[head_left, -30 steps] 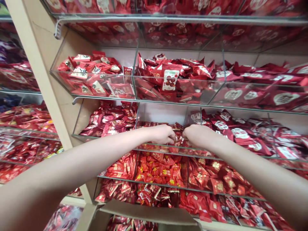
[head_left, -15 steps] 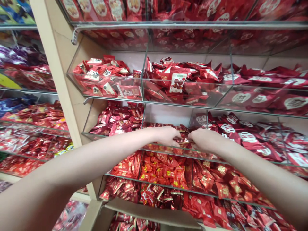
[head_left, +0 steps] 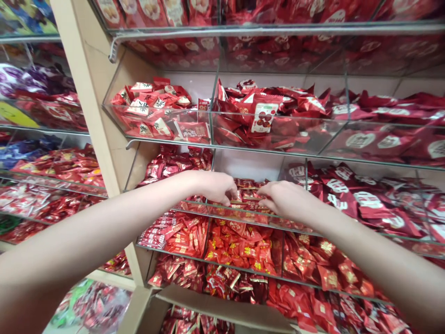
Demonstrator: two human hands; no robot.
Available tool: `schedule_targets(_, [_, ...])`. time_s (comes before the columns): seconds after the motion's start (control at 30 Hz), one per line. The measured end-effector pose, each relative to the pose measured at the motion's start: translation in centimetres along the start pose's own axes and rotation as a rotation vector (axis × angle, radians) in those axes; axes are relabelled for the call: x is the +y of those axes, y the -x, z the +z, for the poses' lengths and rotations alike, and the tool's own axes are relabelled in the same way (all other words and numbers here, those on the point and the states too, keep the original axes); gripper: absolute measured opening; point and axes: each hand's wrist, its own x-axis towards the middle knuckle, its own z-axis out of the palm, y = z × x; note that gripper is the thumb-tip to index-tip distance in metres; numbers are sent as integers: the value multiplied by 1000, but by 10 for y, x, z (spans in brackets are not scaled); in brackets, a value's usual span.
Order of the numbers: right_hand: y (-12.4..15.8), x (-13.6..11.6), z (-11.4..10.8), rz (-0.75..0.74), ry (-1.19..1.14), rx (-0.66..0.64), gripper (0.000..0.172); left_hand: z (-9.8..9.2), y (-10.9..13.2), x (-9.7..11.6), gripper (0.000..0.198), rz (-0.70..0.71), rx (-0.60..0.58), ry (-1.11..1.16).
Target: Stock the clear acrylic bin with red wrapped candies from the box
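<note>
My left hand (head_left: 218, 187) reaches into the middle shelf compartment, at its left side. Its fingers are bent and apart, and nothing shows between them. From the right comes my right hand (head_left: 280, 195), fingers stretched and slightly spread over the same compartment, with no packet visible in it. Between the hands lie small red snack packets (head_left: 246, 195) with gold print, packed low in the bin. A clear divider (head_left: 306, 176) stands right of my right hand. My fingertips are close to the packets; whether they touch them I cannot tell.
A clear front lip (head_left: 243, 215) runs below my hands. Larger dark red packets (head_left: 371, 199) fill the bin to the right. An upper shelf edge (head_left: 264, 150) crosses above. An open cardboard box (head_left: 222, 304) stands below, with red packets in it.
My hands have moved apart, the left hand going left and the right hand drawing back slightly. More of the packets between them shows. The view has shifted a little.
</note>
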Motion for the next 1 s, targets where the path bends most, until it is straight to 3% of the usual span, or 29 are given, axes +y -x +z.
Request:
schedule_targets(0.17, [-21, -23, 2, -45, -10, 5, 28, 8, 0, 4, 23, 17, 32, -133])
schedule_targets(0.33, [-33, -24, 9, -94, -28, -50, 26, 10, -4, 6, 19, -18, 53, -169])
schedule_targets(0.6, [-38, -23, 12, -53, 10, -28, 32, 2, -13, 10, 35, -62, -51, -183])
schedule_targets(0.7, [-38, -22, 13, -53, -33, -27, 30, -1, -14, 15, 33, -83, -101, -161])
schedule_targets(0.9, [-26, -6, 3, -72, -131, -78, 30, 0, -20, 15, 29, -22, -23, -85])
schedule_targets(1.0, [-17, 5, -3, -15, -103, -87, 31, 4, -27, 16, 35, 16, 80, -49])
